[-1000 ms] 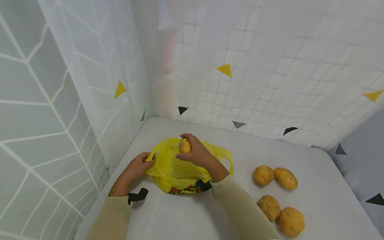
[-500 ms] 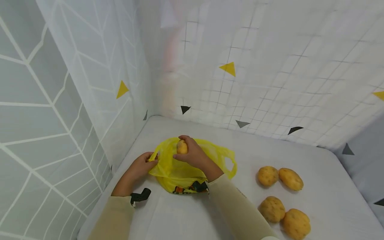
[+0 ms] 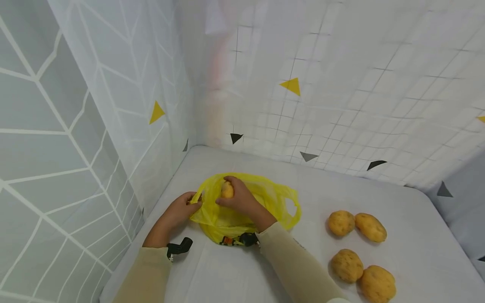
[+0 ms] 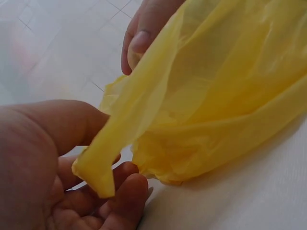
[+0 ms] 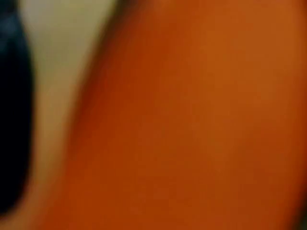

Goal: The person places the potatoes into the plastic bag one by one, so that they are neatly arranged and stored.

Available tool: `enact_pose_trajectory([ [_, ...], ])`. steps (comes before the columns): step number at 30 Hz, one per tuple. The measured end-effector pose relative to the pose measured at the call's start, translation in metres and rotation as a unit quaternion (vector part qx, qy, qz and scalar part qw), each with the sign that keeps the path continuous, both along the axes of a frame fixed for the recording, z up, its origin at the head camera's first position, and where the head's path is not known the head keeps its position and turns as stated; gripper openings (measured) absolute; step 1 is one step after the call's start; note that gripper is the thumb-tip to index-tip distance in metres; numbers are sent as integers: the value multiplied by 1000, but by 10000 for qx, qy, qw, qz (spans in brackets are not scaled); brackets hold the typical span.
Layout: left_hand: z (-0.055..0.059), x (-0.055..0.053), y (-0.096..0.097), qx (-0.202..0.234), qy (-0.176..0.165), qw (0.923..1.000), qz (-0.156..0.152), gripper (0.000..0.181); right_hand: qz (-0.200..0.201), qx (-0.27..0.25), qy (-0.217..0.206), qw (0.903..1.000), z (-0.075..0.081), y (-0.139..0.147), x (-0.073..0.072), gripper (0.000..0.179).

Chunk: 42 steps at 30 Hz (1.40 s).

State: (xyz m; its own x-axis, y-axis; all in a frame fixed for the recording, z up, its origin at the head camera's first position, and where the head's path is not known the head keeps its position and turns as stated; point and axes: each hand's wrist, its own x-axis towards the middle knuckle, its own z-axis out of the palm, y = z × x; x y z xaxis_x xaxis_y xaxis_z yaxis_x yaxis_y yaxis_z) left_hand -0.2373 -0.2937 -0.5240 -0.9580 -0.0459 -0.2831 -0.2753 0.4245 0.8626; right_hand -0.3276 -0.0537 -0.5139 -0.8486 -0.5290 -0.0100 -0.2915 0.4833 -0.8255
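Observation:
A yellow plastic bag (image 3: 242, 210) lies on the table with its mouth spread open. My left hand (image 3: 182, 210) holds the bag's left handle, which runs between thumb and fingers in the left wrist view, where the bag (image 4: 206, 110) fills much of the right side. With thumb and fingers around a potato (image 3: 227, 190), my right hand (image 3: 242, 200) is over the bag's mouth. Part of the potato is hidden by that hand. In the right wrist view a blurred orange patch (image 5: 192, 120) fills most of the frame, too close to make out.
Several potatoes lie to the right on the white table (image 3: 417, 244): a round one (image 3: 341, 223) beside a longer one (image 3: 370, 227), and nearer me two more, a darker potato (image 3: 347, 265) touching a paler potato (image 3: 377, 283). White curtain walls (image 3: 322, 105) enclose the back and left.
My right hand has moved slightly left and lower with the potato, into the bag's opening. The left hand keeps its grip on the handle. The head view has shifted a little.

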Motion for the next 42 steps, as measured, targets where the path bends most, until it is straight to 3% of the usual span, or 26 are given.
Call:
enact_pose_trajectory([
  [15, -1, -3, 1, -99, 106, 9999, -62, 51, -70, 129, -195, 9997, -13, -4, 0, 96],
  [25, 1, -1, 2, -376, 143, 9991, -119, 48, -250, 324, 19, 9992, -12, -2, 1, 101],
  [34, 4, 0, 3, -465, 120, 9988, -123, 38, -228, 618, 70, 9978, 11, 9, 13, 96],
  [42, 1, 0, 2, -417, 8, 9990, -143, 38, 226, 830, 92, 9963, 32, 30, 23, 89],
])
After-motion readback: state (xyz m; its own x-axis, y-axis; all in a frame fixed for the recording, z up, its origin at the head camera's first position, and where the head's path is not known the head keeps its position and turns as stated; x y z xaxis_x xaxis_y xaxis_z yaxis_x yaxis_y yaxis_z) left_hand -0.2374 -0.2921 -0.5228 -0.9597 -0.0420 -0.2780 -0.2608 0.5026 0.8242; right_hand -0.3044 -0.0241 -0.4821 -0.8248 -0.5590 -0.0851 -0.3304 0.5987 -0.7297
